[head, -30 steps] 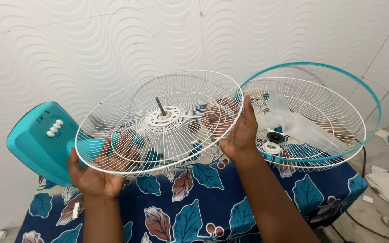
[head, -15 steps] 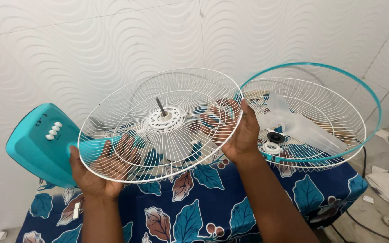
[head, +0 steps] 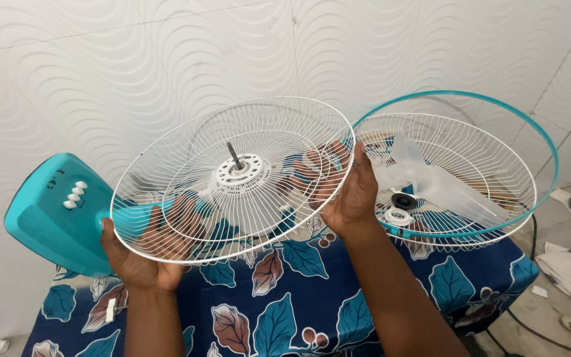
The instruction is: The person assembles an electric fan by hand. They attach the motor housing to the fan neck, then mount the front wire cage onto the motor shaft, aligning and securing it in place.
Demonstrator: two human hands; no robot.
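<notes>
Both hands hold a white wire fan guard [head: 259, 125], tilted, above a table. My left hand [head: 141, 254] grips its near left rim, fingers under the wires. My right hand [head: 348, 195] grips the right rim, fingers showing through the wires. At the guard's centre a white hub [head: 238, 173] carries a dark motor shaft [head: 233, 155] pointing up. The teal fan base [head: 47, 215] with white buttons sticks out to the left behind the guard.
To the right lies a second white guard with a teal rim [head: 530, 125], holding a clear fan blade [head: 431, 182] and a white nut [head: 399, 215]. A blue leaf-patterned cloth [head: 285, 311] covers the table. White patterned wall behind; a black cable [head: 533, 231] and rags on the floor at right.
The guard and teal base have tilted and shifted slightly left and up. Both hands keep their grip.
</notes>
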